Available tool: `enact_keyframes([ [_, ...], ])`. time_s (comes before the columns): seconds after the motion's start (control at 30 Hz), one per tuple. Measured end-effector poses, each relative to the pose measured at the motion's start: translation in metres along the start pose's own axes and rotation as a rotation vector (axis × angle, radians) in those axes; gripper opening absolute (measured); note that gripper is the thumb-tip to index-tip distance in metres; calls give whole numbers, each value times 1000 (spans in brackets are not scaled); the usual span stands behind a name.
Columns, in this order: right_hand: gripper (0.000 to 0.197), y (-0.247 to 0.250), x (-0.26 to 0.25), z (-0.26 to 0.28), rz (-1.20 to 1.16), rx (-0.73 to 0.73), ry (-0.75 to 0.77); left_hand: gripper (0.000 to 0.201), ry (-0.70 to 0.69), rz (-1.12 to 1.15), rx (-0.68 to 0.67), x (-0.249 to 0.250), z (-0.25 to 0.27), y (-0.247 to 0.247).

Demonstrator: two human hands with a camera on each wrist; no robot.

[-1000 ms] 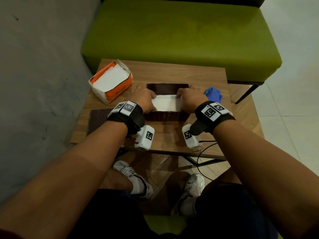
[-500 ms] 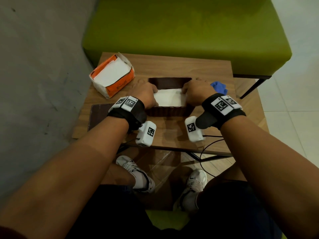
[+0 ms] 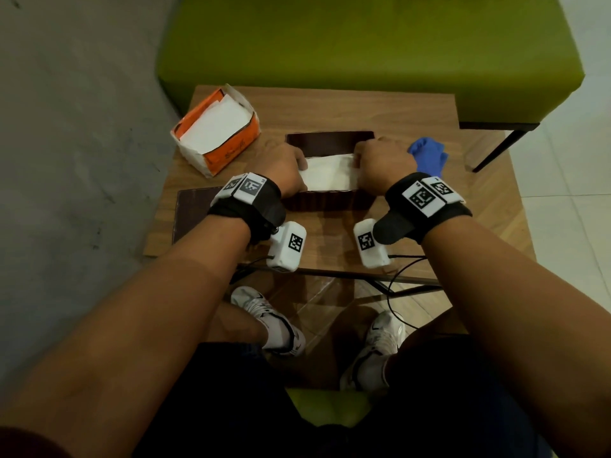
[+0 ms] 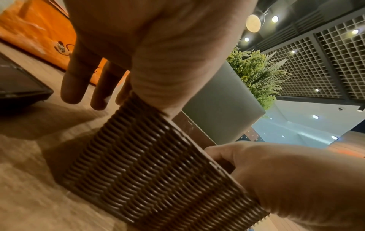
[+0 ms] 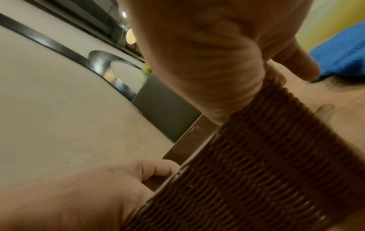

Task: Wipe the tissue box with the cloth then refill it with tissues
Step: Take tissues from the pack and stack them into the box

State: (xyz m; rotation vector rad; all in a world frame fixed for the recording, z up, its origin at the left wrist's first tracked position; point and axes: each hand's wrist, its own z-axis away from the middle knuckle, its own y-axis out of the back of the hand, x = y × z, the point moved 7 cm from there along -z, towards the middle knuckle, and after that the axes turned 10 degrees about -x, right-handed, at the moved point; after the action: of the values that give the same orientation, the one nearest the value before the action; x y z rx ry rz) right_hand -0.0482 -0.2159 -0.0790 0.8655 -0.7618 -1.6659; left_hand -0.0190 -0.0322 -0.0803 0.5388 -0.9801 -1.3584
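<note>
A brown woven tissue box (image 3: 327,202) stands open at the middle of the wooden table (image 3: 330,104). A white tissue stack (image 3: 330,175) lies in its opening at rim level. My left hand (image 3: 284,170) holds the stack's left end and my right hand (image 3: 380,166) its right end. In the left wrist view the left fingers (image 4: 77,81) hang outside the box (image 4: 158,171); the thumb is hidden. In the right wrist view one finger (image 5: 296,67) of the right hand points down beside the box (image 5: 256,171). A blue cloth (image 3: 428,157) lies just right of the box.
An orange tissue pack (image 3: 215,133), torn open with white tissues showing, sits at the table's back left. A flat dark brown lid (image 3: 191,213) lies at the front left. A green bench (image 3: 363,51) stands behind the table, and a grey wall runs along the left.
Both hands stay at the ends of the tissue stack in the box. The head view has tilted so the table sits slightly higher in the frame.
</note>
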Motion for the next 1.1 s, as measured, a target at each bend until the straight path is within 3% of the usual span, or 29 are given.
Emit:
enact_keyframes([
  [0.27, 31, 16, -3, 16, 31, -121, 97, 40, -28, -11, 34, -3, 3, 1],
  [0.5, 29, 36, 6, 40, -270, 24, 125, 31, -73, 225, 65, -7, 21, 12],
  [0.7, 20, 29, 12, 42, -389, 145, 154, 19, -50, 372, 265, -34, 40, 47],
  [0.83, 10, 42, 10, 51, -408, 331, 204, 14, 12, 455, 347, -68, 47, 71],
  [0.9, 10, 61, -6, 57, -394, 379, 278, 13, 70, 528, 387, -93, 42, 84],
  [0.97, 15, 81, -35, 60, -365, 325, 362, 20, 131, 558, 387, -116, 34, 97],
  [1.1, 32, 110, -120, 52, -280, 172, 566, 17, 203, 368, 335, -142, 11, 123],
])
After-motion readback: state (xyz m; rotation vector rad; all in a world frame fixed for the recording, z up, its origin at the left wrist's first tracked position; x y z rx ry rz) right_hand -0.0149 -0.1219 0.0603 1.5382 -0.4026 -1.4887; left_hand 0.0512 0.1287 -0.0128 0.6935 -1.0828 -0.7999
